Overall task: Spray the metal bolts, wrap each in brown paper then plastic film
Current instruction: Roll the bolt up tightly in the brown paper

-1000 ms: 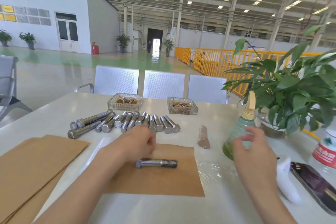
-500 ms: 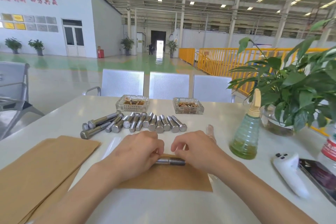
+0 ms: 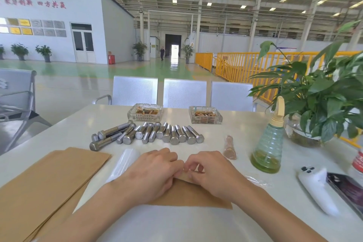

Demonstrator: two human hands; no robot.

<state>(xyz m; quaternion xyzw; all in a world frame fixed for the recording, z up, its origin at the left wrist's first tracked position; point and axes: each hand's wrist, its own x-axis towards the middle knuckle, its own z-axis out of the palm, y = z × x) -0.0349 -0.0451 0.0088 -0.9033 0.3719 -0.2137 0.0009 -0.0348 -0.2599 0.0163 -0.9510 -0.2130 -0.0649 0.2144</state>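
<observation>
Brown paper (image 3: 188,192) is lying on the white bench (image 3: 196,226) under both hands, the left hand (image 3: 155,173) and right hand (image 3: 212,173) each pinching its far edge, fingers curled in a grasping grip (whether a bolt is lying beneath them cannot be told). Unwrapped metal bolts (image 3: 157,133) are sitting in a row farther back, a wrapped bolt (image 3: 229,148) and a green spray bottle (image 3: 269,143) to the right, spare paper sheets (image 3: 45,182) and a roll of plastic film (image 3: 123,163) to the left.
</observation>
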